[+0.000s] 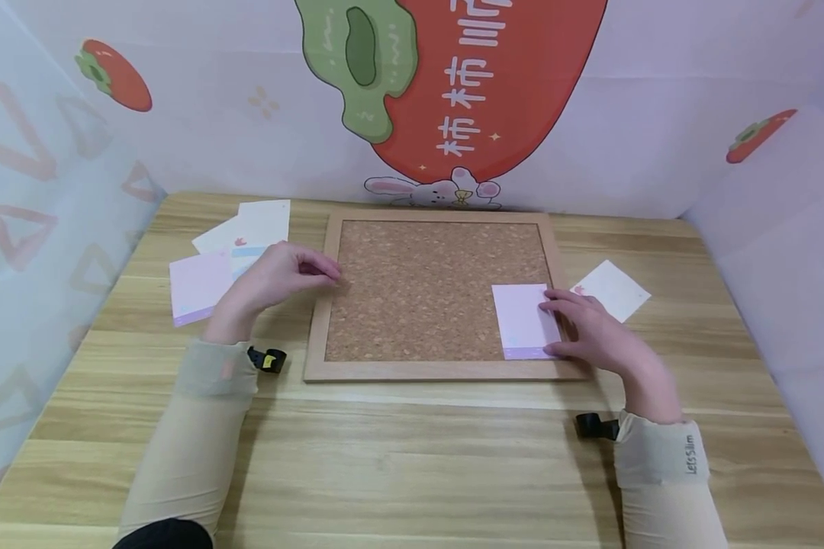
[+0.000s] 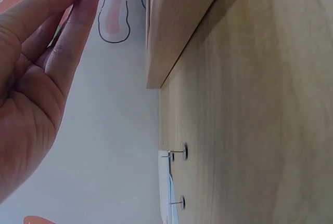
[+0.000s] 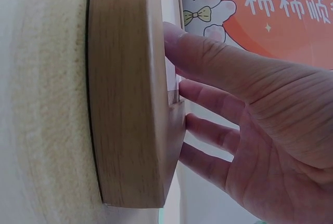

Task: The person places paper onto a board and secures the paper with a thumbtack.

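Note:
A corkboard (image 1: 412, 305) with a light wooden frame lies on the table. On its lower right part is a sheet of pale purple note paper (image 1: 522, 316) with a darker strip along the bottom. My right hand (image 1: 600, 332) touches the right side of this sheet, thumb low and fingertips higher, fingers spread and lightly bent. Over the frame's left side, my left hand (image 1: 268, 278) has its thumb and fingertips brought together; I cannot tell whether something small is between them. In the left wrist view, thumbtacks (image 2: 184, 151) rest point-up on the table near the paper.
Left of the board, another purple note (image 1: 199, 284) lies with white notes (image 1: 264, 219), partly behind my left hand. A white note (image 1: 614, 288) with a small red print lies right of the board. Printed backdrop walls (image 1: 213, 152) stand behind and beside the table (image 1: 398, 457).

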Demonstrator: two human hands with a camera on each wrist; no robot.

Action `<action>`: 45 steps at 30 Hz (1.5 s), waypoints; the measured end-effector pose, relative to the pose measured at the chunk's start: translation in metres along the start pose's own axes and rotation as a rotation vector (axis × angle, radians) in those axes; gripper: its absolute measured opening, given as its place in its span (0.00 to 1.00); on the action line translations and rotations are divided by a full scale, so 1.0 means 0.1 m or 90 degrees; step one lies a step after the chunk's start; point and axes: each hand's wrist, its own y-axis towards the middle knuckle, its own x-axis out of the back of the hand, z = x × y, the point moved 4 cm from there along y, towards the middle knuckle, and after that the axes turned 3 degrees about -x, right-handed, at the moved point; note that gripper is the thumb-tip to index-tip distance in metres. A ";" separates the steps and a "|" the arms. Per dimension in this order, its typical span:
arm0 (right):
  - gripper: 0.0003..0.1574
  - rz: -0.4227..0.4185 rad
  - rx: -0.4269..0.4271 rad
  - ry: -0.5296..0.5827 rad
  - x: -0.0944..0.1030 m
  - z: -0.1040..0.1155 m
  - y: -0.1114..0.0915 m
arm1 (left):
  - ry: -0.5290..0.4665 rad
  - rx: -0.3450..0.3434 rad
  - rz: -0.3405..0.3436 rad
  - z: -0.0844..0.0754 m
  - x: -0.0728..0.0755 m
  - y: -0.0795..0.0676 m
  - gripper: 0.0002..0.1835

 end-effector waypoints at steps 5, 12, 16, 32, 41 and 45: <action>0.41 0.005 -0.002 -0.001 0.01 0.02 0.02 | -0.015 0.006 0.009 -0.03 -0.05 0.01 0.07; 0.41 0.005 -0.001 0.000 0.01 0.02 0.02 | -0.019 0.020 0.024 -0.09 -0.13 0.03 0.09; 0.41 0.006 -0.003 0.002 0.00 0.01 0.03 | -0.042 0.016 0.058 -0.15 -0.24 0.06 0.10; 0.41 0.010 -0.012 0.008 0.00 0.00 -0.01 | -0.076 0.017 0.122 -0.47 -0.42 0.07 0.08; 0.41 0.015 -0.017 0.006 0.01 -0.01 0.00 | -0.152 -0.015 0.152 -0.79 -0.48 0.16 0.09; 0.41 0.019 -0.022 0.008 0.01 -0.01 0.01 | -0.149 -0.017 0.155 -0.89 -0.58 0.23 0.09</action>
